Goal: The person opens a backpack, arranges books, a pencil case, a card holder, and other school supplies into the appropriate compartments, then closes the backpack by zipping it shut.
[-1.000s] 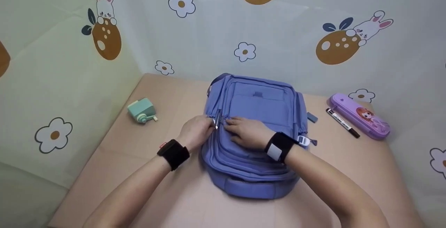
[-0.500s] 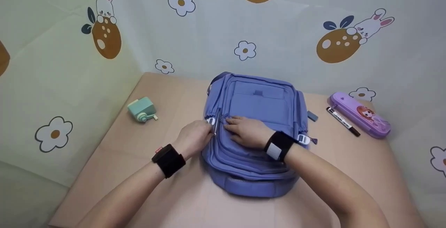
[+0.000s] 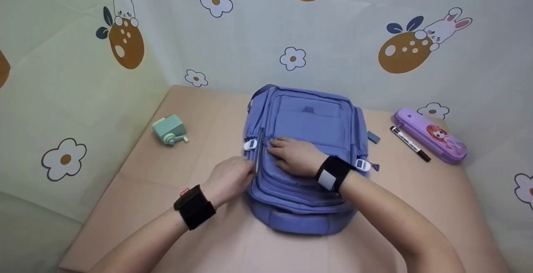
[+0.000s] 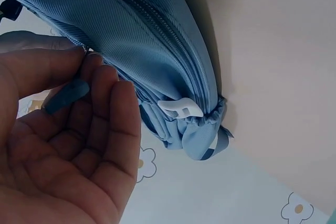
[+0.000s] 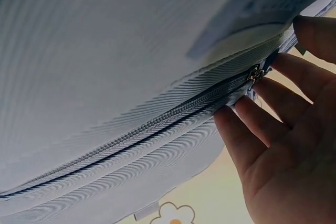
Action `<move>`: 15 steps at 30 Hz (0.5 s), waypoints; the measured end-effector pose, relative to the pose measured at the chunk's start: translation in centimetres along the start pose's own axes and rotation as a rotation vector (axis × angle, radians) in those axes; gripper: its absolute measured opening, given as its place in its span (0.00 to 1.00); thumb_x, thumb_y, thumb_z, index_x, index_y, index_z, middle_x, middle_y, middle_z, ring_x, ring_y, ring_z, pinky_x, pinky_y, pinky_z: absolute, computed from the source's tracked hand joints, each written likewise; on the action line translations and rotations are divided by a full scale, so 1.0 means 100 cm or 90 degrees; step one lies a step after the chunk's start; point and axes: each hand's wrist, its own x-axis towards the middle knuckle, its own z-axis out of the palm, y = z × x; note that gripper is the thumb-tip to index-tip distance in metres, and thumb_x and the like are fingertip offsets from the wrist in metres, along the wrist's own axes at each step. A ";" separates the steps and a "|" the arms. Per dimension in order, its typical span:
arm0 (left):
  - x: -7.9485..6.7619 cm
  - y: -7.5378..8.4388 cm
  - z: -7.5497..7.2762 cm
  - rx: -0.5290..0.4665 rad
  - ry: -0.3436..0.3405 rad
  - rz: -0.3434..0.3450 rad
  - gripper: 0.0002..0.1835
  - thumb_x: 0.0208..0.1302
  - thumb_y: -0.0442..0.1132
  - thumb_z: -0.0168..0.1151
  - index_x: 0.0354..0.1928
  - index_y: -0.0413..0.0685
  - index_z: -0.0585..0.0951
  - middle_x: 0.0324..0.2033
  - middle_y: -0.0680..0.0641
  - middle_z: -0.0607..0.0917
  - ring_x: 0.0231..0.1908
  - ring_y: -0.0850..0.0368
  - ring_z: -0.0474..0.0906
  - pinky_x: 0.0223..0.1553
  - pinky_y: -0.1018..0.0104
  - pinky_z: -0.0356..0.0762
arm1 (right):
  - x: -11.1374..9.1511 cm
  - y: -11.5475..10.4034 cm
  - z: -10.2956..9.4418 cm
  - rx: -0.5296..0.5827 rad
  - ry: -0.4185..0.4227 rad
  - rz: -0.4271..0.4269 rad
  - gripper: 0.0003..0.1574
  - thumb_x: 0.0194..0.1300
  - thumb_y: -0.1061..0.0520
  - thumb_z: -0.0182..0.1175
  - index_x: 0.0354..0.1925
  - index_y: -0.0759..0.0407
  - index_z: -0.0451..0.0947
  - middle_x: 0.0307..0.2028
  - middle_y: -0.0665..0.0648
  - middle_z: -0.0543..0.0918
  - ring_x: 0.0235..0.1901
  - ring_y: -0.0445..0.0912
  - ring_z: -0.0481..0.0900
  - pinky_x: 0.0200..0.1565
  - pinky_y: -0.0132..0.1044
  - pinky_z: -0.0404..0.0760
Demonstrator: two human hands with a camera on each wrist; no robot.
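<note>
A blue backpack [image 3: 310, 129] lies on the table, its front panel up. At its left side my left hand [image 3: 231, 179] pinches a zipper pull between thumb and fingertips; the pull's dark blue tab [image 4: 67, 96] hangs across the fingers in the left wrist view. My right hand [image 3: 297, 156] rests on the front panel with fingers fairly straight. Its fingertips [image 5: 226, 116] touch the fabric beside another zipper [image 5: 142, 129], close to a metal slider [image 5: 255, 74]. A white buckle [image 3: 250, 145] sits on the bag's left side, just beyond my left hand.
A green box-shaped thing with a crank [image 3: 170, 129] stands on the table [image 3: 187, 231] at left. A purple pencil case [image 3: 431, 135] and a marker [image 3: 410, 144] lie at right. The printed curtain [image 3: 250, 35] closes off the back.
My left hand has drawn the zipper pull down the bag's left side toward me, uncovering the white buckle. The right hand stays in place on the front panel.
</note>
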 end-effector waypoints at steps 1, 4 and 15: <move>0.000 -0.001 0.001 -0.003 0.002 0.000 0.11 0.63 0.33 0.65 0.24 0.48 0.76 0.23 0.51 0.78 0.25 0.50 0.76 0.26 0.53 0.74 | -0.001 0.000 0.000 -0.002 0.003 -0.002 0.31 0.73 0.53 0.61 0.69 0.62 0.73 0.71 0.64 0.70 0.71 0.60 0.66 0.69 0.53 0.66; -0.001 -0.003 0.002 -0.014 0.014 0.007 0.11 0.62 0.33 0.65 0.23 0.49 0.76 0.23 0.51 0.78 0.25 0.51 0.75 0.26 0.53 0.74 | -0.005 -0.002 -0.002 -0.013 0.012 -0.014 0.31 0.73 0.52 0.61 0.69 0.62 0.74 0.70 0.64 0.71 0.71 0.60 0.67 0.69 0.52 0.67; -0.006 -0.007 0.005 -0.037 0.052 0.021 0.07 0.60 0.32 0.67 0.26 0.48 0.79 0.24 0.52 0.77 0.25 0.52 0.75 0.27 0.55 0.74 | -0.068 -0.021 -0.012 -0.058 0.123 -0.138 0.19 0.68 0.55 0.66 0.55 0.58 0.84 0.60 0.59 0.82 0.64 0.55 0.77 0.65 0.50 0.73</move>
